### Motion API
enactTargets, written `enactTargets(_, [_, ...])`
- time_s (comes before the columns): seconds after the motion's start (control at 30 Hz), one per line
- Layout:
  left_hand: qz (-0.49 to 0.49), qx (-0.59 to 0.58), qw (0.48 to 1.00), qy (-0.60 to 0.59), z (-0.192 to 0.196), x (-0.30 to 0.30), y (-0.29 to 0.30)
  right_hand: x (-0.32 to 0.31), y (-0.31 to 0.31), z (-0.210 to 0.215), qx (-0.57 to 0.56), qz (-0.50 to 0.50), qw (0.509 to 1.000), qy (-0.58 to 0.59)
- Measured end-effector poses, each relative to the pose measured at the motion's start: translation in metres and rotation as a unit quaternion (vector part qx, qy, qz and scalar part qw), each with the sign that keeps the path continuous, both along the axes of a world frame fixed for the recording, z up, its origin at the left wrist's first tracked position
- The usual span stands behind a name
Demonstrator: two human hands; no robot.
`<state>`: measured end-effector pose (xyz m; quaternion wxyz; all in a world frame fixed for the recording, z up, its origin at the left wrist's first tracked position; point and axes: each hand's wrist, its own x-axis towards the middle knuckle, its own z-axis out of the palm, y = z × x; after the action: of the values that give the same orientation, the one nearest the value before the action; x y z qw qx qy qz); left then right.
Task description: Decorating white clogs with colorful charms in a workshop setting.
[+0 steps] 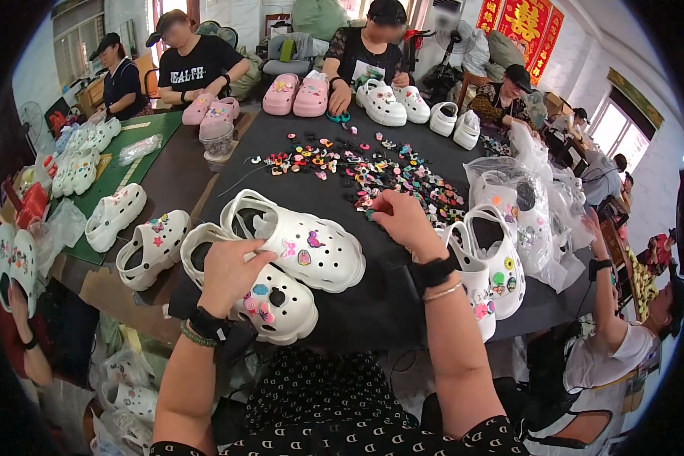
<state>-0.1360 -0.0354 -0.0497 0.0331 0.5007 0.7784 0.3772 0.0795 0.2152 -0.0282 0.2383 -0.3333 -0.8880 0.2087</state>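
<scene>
Two white clogs lie side by side in front of me. The farther white clog [319, 247] carries a few colourful charms near its strap. My left hand [239, 273] is closed on the nearer white clog [285, 315], which bears pink, blue and black charms. At the near edge of a spread pile of small shoe charms [410, 178], my right hand [399, 219] has its fingertips pinched together. A small greenish bit shows at those fingertips, too small to make out. Another pair of white clogs [501, 262] with charms stands just right of my right wrist.
More white clogs [156, 247] sit to the left. Bagged clogs [536, 220] crowd the table's right side. Pink clogs [296, 95] and scissors [339, 118] lie at the far side, before a person [368, 53]. Other people work around the black table [251, 133].
</scene>
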Motion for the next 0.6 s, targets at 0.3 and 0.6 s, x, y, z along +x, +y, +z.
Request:
enactTargets(0.3, [-0.009,0.041,0.999,0.032,0.001,0.003,0.002,-0.011,-0.053,0.049,-0.139,0.202,0.969,-0.04])
enactTargets(0.6, [-0.021,0.038,0.999,0.024,0.003,0.004,-0.002,-0.018,-0.046,0.043,-0.108,0.223,0.966,-0.072])
